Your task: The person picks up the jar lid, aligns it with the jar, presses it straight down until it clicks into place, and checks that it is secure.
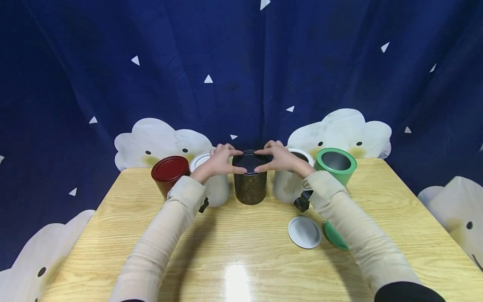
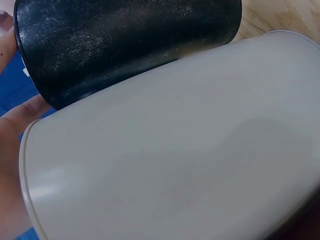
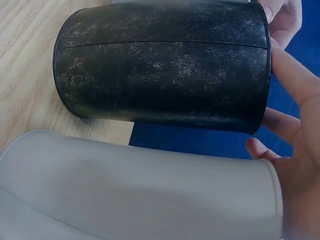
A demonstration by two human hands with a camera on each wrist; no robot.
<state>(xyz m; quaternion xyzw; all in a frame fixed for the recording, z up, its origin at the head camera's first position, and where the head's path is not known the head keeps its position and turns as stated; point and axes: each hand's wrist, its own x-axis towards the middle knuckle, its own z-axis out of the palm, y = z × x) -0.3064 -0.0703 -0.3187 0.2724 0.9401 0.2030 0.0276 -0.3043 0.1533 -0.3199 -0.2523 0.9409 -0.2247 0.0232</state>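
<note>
A dark, mottled black can (image 1: 250, 188) stands upright in the middle of the row. Both hands meet over its black lid (image 1: 248, 162). My left hand (image 1: 222, 161) holds the lid's left side between thumb and forefinger, and my right hand (image 1: 281, 159) does likewise on the right. In the right wrist view, the right hand's fingers (image 3: 295, 82) touch the black can's rim. Whether the lid sits fully down cannot be told. Close beside the hands stand a lidded white can (image 1: 217, 191) on the left and an uncovered white can (image 1: 284, 186) on the right.
A dark red lidded can (image 1: 170, 170) ends the row at left, an uncovered green can (image 1: 336, 161) at right. A white lid (image 1: 305, 232) and a green lid (image 1: 333, 235), partly under the right sleeve, lie on the wooden table (image 1: 241, 247). A blue curtain (image 1: 241, 63) hangs behind.
</note>
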